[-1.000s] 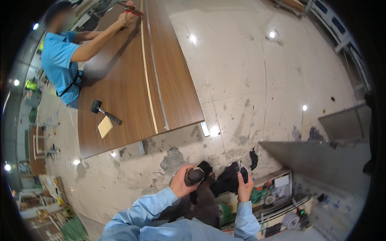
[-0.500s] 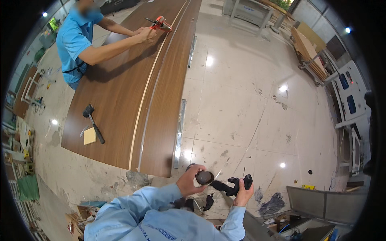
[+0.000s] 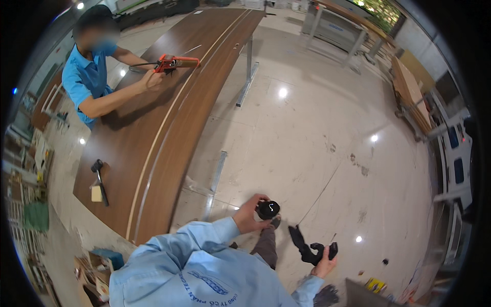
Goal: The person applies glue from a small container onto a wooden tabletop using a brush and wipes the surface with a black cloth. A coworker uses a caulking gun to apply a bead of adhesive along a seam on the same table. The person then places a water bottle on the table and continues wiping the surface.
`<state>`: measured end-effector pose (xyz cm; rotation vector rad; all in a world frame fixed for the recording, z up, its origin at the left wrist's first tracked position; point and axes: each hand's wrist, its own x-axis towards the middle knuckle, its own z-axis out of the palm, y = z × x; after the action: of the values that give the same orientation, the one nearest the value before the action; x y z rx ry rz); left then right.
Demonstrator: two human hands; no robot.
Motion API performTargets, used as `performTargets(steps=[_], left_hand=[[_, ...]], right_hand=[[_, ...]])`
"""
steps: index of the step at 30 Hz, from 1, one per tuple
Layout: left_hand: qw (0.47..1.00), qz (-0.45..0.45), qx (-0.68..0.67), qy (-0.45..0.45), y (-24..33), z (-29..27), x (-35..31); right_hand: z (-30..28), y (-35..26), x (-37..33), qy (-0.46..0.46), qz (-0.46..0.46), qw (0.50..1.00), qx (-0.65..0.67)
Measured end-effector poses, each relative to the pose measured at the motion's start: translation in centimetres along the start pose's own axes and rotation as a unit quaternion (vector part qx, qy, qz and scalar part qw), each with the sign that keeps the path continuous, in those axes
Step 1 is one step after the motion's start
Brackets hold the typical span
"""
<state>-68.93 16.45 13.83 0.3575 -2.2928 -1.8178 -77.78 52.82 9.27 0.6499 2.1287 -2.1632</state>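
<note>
Two things were held above the tiled floor (image 3: 302, 153), near right of the wood-grain table (image 3: 125, 158): a dark round container (image 3: 268, 210) in the curled left hand (image 3: 248, 215), and a small black object (image 3: 333, 250) of unclear kind, pinched in the right hand (image 3: 323, 265). A slackened grip could have dropped either onto that hard floor, and a tilt could have spilled any contents. Blue lettering crossed the light-blue shirt (image 3: 189, 263); a blue mark, too small to read, sat on the far grey cabinet (image 3: 327, 35).

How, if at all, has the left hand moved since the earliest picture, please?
Yes: judged against the brown panel, the left hand has gone from below the panel's near end to the right of its long right edge.
</note>
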Motion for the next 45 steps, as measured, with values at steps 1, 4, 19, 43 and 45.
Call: performTargets(steps=[1, 4, 19, 43, 45], left_hand=[[0.999, -0.017, 0.013, 0.028, 0.5, 0.8, 2.3], [0.992, -0.075, -0.016, 0.097, 2.2, 2.1, 7.5], [0.916, -0.118, 0.049, 0.381, -1.0, -1.1, 24.7], [0.637, -0.261, -0.037, 0.724, -9.8, -0.9, 28.7], [0.626, -0.263, -0.051, 0.732, -10.3, -0.4, 29.2]], right_hand=[[0.9, -0.6, 3.5, -0.005, -0.012, 1.000, 0.008], [2.3, -3.9, 11.4, -0.086, 0.049, 0.995, 0.005], [38.3, -17.9, 28.9, -0.471, 0.008, 0.866, -0.171], [76.0, 0.4, 14.2, -0.723, -0.206, 0.627, -0.201], [76.1, 0.8, 13.8, -0.733, -0.167, 0.635, -0.176]])
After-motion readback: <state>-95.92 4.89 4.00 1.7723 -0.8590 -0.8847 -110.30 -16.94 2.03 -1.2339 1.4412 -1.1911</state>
